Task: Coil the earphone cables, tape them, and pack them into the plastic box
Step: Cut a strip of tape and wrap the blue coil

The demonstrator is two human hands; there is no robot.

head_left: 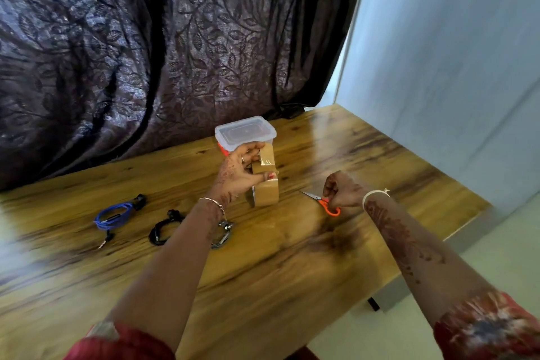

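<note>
Brown packing-tape roll (264, 187) — upright on the wooden worktop (292, 257), left hand (242, 172) clenched round its pulled strip. Behind it, lidded plastic box (245, 131). Right of it, right hand (342, 190) pinching orange scissors (327, 204). Left of it — coiled blue earphones (117, 213) and black earphones (163, 229).

Two coiled earphone cables (117, 213), perhaps a third (222, 238), one tape roll (264, 187), one scissors (324, 202), one plastic box (245, 131)
</note>
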